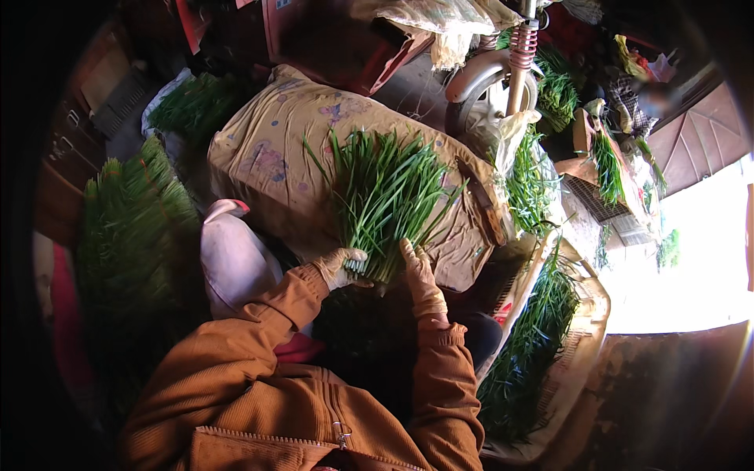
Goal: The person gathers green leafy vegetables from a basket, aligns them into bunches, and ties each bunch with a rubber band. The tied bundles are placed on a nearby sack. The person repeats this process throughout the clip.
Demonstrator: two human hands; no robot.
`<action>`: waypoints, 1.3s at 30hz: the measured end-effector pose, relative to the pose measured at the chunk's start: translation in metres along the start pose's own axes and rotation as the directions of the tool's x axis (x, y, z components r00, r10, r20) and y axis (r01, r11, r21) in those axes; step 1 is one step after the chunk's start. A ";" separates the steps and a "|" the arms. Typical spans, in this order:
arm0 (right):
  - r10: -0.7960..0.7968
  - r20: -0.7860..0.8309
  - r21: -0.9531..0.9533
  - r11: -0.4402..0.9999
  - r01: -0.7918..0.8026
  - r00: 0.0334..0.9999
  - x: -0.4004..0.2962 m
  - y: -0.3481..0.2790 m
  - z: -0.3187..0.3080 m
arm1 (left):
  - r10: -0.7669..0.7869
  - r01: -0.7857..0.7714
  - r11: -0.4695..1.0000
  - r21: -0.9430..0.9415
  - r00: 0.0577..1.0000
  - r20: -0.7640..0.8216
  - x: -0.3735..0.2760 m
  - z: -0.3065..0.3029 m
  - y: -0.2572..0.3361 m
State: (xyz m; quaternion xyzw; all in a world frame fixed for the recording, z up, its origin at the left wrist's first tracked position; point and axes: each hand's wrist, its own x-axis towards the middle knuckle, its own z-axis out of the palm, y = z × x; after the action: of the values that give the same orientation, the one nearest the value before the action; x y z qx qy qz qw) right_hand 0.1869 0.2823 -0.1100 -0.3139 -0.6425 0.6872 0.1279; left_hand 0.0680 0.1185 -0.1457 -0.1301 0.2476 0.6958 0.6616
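In pale gloves, both hands are at the near end of a bunch of long green leafy stalks (392, 188), possibly garlic chives. My left hand (343, 268) grips the white stem ends on the left side. My right hand (419, 274) lies along the right side of the stems, fingers pointing up and thumb towards them; whether it presses on them is unclear. The leaves fan away from me over a block covered with patterned beige cloth (253, 147). A worn, dark, long flat piece (484, 203) lies on the cloth's right edge.
Banded green bundles (135, 206) are piled at left, more (191, 106) behind them. On the right, a plastic crate (592, 306) holds loose greens (530, 341). A vehicle wheel (500, 94) stands beyond the block. Another person (633, 106) is at the upper right, near greens on a box.
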 end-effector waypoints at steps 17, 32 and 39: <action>-0.254 -0.176 -0.428 0.890 0.158 0.951 0.010 0.019 0.022 | -0.015 0.030 0.988 0.150 0.995 -0.100 0.001 0.027 -0.004; 0.006 -0.437 0.255 0.960 0.118 0.900 0.048 0.066 0.037 | -0.015 0.053 0.982 0.180 0.979 -0.202 0.024 0.034 -0.029; -0.214 -0.323 -0.299 0.947 0.115 0.922 0.057 0.086 0.022 | 0.087 -0.009 0.971 0.237 0.944 -0.319 0.029 0.035 -0.036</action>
State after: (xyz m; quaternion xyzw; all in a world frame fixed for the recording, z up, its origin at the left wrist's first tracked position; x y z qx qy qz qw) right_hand 0.1492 0.2853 -0.2089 -0.3908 -0.7223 0.5110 0.2536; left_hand 0.1062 0.1615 -0.1373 -0.1592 0.4366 0.6467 0.6048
